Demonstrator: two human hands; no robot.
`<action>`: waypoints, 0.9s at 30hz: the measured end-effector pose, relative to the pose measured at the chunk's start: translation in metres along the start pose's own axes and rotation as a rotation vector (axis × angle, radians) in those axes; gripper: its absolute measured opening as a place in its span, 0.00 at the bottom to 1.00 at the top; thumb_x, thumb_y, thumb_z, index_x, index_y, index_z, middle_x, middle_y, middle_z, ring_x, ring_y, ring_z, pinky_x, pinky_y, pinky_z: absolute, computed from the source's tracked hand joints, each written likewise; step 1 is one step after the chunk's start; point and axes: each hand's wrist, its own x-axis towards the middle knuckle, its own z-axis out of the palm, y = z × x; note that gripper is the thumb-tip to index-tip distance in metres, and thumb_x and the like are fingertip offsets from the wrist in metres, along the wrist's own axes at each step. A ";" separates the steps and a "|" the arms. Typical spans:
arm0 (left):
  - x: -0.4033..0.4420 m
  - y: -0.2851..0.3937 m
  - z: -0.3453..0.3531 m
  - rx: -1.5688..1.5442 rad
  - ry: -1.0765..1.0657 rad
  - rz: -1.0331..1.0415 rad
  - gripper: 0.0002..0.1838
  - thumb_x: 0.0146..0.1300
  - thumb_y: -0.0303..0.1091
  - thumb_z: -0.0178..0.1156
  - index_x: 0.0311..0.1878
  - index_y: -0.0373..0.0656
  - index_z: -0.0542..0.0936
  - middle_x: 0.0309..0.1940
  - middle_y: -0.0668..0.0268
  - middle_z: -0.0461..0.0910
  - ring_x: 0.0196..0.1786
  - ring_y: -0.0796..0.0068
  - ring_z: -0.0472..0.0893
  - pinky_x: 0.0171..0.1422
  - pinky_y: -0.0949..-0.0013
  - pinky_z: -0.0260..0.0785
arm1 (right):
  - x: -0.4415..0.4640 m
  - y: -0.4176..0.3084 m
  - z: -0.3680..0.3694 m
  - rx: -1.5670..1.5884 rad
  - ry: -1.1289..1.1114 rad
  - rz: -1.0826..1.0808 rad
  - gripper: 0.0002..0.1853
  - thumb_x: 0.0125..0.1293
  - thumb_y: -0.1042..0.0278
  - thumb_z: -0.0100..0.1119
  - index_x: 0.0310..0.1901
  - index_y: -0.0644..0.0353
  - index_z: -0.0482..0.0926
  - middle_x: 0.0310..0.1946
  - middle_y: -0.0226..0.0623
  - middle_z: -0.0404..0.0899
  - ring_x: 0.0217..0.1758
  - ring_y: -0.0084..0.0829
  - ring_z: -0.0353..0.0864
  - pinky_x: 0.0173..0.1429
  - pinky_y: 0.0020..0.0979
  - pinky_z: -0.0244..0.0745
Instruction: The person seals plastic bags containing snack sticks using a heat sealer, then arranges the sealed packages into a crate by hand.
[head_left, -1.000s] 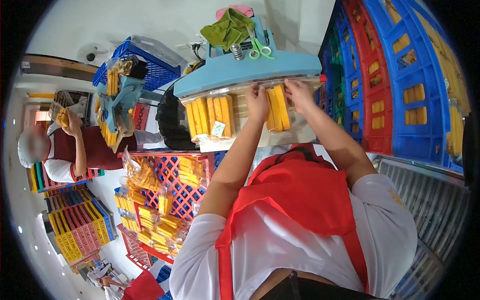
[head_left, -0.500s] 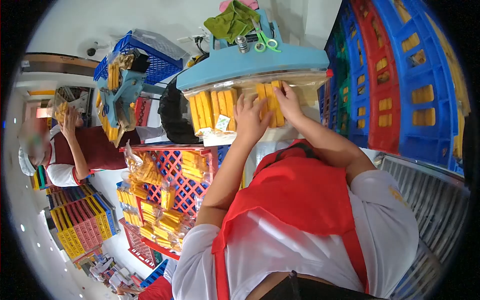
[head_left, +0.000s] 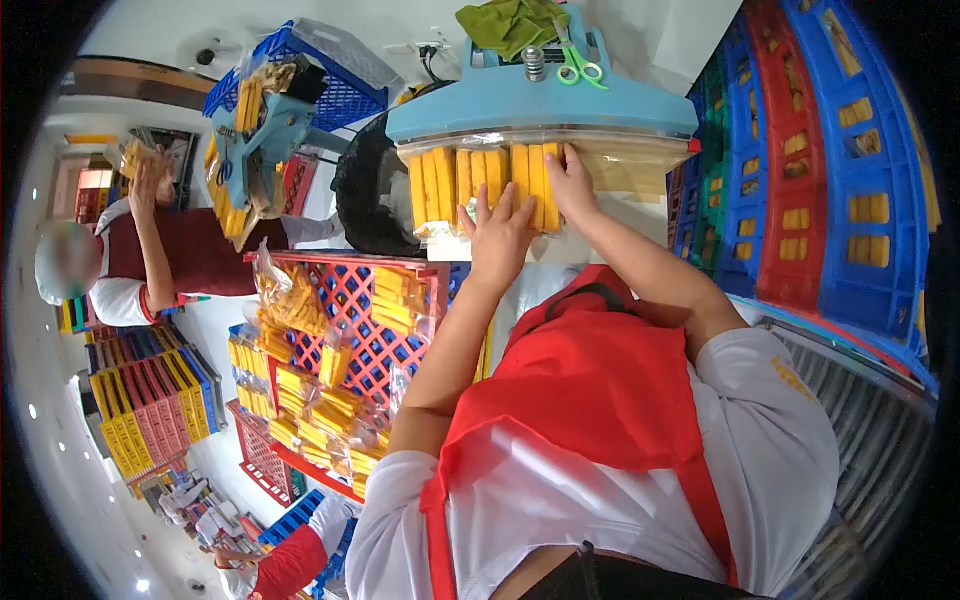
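Under the pale blue sealing machine point(head_left: 540, 112), yellow sticks in clear plastic stand side by side in groups. My left hand point(head_left: 500, 240) rests with spread fingers over the lower part of the middle sticks point(head_left: 483, 172) and the right-hand group. At the right edge of the right-hand pack of yellow sticks point(head_left: 530, 180), my right hand point(head_left: 575, 192) holds with thumb and fingers. The left group of sticks point(head_left: 432, 185) is untouched. A white and green label point(head_left: 436, 231) shows at its base, partly covered by plastic.
Green-handled scissors point(head_left: 580, 70), a metal spring and a green cloth point(head_left: 510, 27) sit on the machine. Stacked crates point(head_left: 800, 190) rise at right. A red crate point(head_left: 345, 258) with bagged yellow sticks stands at lower left. A co-worker point(head_left: 185, 255) works at another machine.
The right-hand sticks now stand closer to the middle ones, the gap between them narrowed. My left hand sits lower on the packs. The view has shifted, so the machine appears farther right.
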 end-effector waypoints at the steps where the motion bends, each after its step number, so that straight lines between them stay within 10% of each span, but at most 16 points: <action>1: -0.001 -0.001 0.002 -0.003 0.001 -0.008 0.24 0.49 0.40 0.60 0.53 0.58 0.71 0.59 0.62 0.62 0.64 0.46 0.53 0.60 0.32 0.38 | -0.001 0.001 0.001 -0.004 -0.008 0.000 0.26 0.59 0.57 0.50 0.54 0.69 0.63 0.45 0.54 0.72 0.50 0.46 0.71 0.52 0.36 0.65; 7: -0.003 0.014 0.002 -0.067 0.032 0.059 0.28 0.46 0.42 0.62 0.54 0.50 0.70 0.54 0.57 0.68 0.58 0.49 0.62 0.56 0.43 0.52 | 0.003 0.021 -0.016 0.104 0.002 0.003 0.22 0.55 0.65 0.57 0.50 0.66 0.67 0.41 0.44 0.74 0.43 0.33 0.73 0.47 0.30 0.68; 10: 0.001 0.028 0.011 -0.674 -0.073 -0.120 0.30 0.52 0.41 0.58 0.56 0.35 0.66 0.44 0.53 0.74 0.41 0.64 0.73 0.45 0.70 0.64 | -0.005 0.018 -0.049 0.304 -0.114 0.047 0.20 0.53 0.71 0.57 0.48 0.62 0.67 0.38 0.34 0.70 0.39 0.26 0.70 0.43 0.26 0.68; 13: 0.026 0.033 0.046 -1.282 0.086 -0.507 0.27 0.57 0.43 0.54 0.55 0.35 0.65 0.35 0.61 0.76 0.37 0.72 0.73 0.40 0.73 0.64 | -0.016 0.015 -0.071 0.272 -0.113 0.184 0.20 0.53 0.72 0.58 0.48 0.63 0.67 0.36 0.34 0.70 0.38 0.25 0.70 0.43 0.26 0.67; 18: 0.068 0.031 0.036 -1.632 -0.064 -0.744 0.10 0.57 0.39 0.53 0.31 0.41 0.74 0.20 0.71 0.69 0.21 0.80 0.67 0.24 0.76 0.58 | -0.011 0.012 -0.076 0.326 -0.220 0.185 0.15 0.54 0.70 0.57 0.44 0.62 0.69 0.33 0.32 0.70 0.36 0.22 0.69 0.40 0.23 0.66; 27: 0.060 0.028 0.009 -1.345 -0.184 -0.352 0.04 0.54 0.29 0.55 0.28 0.38 0.75 0.21 0.71 0.73 0.22 0.85 0.67 0.26 0.79 0.59 | -0.022 -0.044 -0.105 -0.013 -0.389 0.084 0.07 0.53 0.71 0.58 0.32 0.63 0.73 0.25 0.27 0.73 0.27 0.18 0.70 0.33 0.21 0.65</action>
